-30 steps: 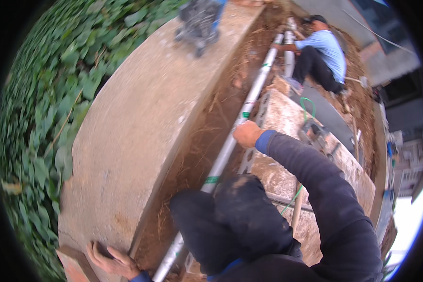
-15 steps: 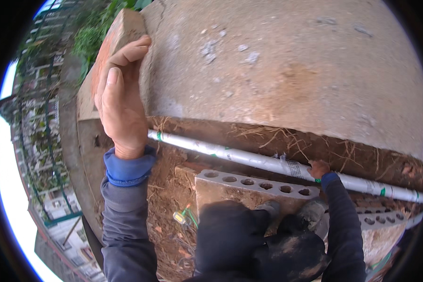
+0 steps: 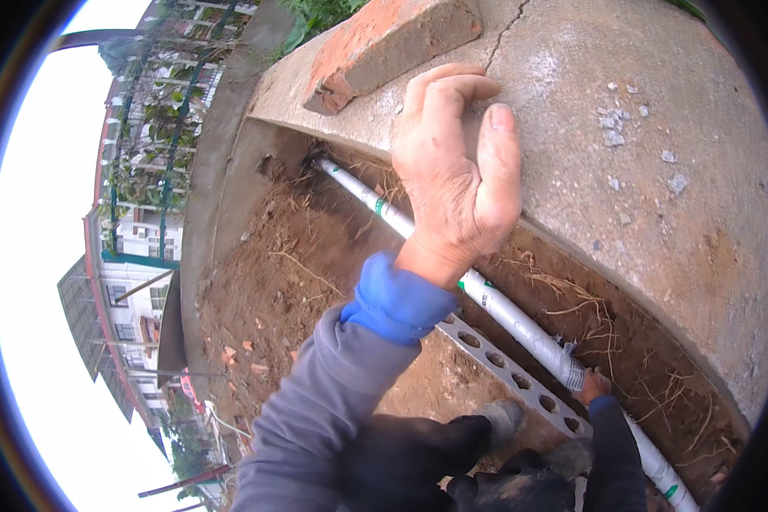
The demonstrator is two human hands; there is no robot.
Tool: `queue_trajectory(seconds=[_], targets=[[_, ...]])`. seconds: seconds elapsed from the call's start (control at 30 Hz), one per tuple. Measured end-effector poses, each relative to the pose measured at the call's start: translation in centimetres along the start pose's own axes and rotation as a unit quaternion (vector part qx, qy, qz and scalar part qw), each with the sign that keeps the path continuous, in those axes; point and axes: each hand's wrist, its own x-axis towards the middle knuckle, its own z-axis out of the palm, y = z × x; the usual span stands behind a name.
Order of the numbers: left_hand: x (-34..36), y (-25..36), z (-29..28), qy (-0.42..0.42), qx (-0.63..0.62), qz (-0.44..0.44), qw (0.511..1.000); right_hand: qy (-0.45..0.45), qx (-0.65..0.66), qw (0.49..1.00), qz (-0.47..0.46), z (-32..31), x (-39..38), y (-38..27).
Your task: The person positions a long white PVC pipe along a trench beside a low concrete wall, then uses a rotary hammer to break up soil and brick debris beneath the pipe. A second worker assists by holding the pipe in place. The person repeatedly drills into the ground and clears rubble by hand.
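My left hand (image 3: pixel 456 162) is raised in front of the concrete slab's edge, fingers bent and thumb apart, with nothing in it. Below it a long white plastic pipe (image 3: pixel 520 328) with green markings runs through a dirt trench along the slab (image 3: pixel 657 256). The left wrist hides part of the pipe. At the lower right my right hand (image 3: pixel 590 388) is closed at the pipe, beside a loose, torn bit of its wrapping; its fingers are partly hidden. A block with a row of round holes (image 3: pixel 452 375) lies along the near side of the pipe.
A red brick (image 3: pixel 401 43) lies on the slab, beyond my left hand. Rubble chips (image 3: pixel 612 128) are scattered on the concrete. Roots (image 3: pixel 563 286) stick out of the trench wall. Loose soil (image 3: pixel 264 264) spreads at the left, before a green fence (image 3: pixel 154 196).
The view has turned, so the pipe now slants more steeply and its far end shows. My left hand appears farther right, clear of the brick. My right hand remains at the pipe.
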Motion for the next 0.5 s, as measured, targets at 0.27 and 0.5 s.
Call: queue_trajectory(seconds=[0.27, 0.5], targets=[[-0.6, 0.8, -0.2, -0.018, 0.015, -0.036, 0.999, 0.004, -0.013, 0.999, -0.048, 1.6, 0.7, 2.5], [0.0, 1.7, -0.4, -0.029, 0.059, -0.015, 0.998, 0.025, -0.043, 0.997, -0.051, 1.7, -0.7, 3.2]])
